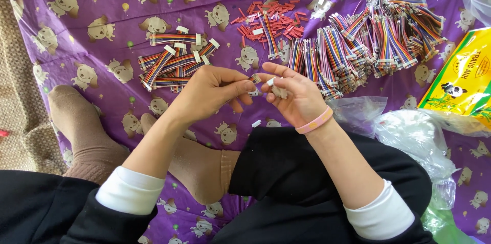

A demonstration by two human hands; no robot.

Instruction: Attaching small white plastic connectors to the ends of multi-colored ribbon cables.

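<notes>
Right now you sit cross-legged in black trousers (pixel 286 172) and brown socks (pixel 82 131), forearms reaching forward over your knees with the white cuffs (pixel 130 190) pushed back. Your left hand (pixel 204 93) curls palm-down, thumb and forefinger pinched narrowly on the end of a short multicoloured ribbon cable (pixel 254 78) held between both hands above your lap. Your right hand (pixel 294 95), with a pink rubber wristband (pixel 314 121) on its wrist, turns palm-up and pinches a small white plastic connector housing (pixel 271 81), more white pieces cupped in its palm. By my reading you are seating the cable end into that housing; the next move calls for lining the two up squarely and pressing them together. One loose white housing (pixel 256 123) lies on the purple cartoon-dog cloth (pixel 102 3) just below your hands. Beyond your left hand sits a small pile of cables with white ends (pixel 174 60); farther off, scattered red plastic pieces (pixel 271 19) and a large heap of ribbon cables (pixel 368 39).
</notes>
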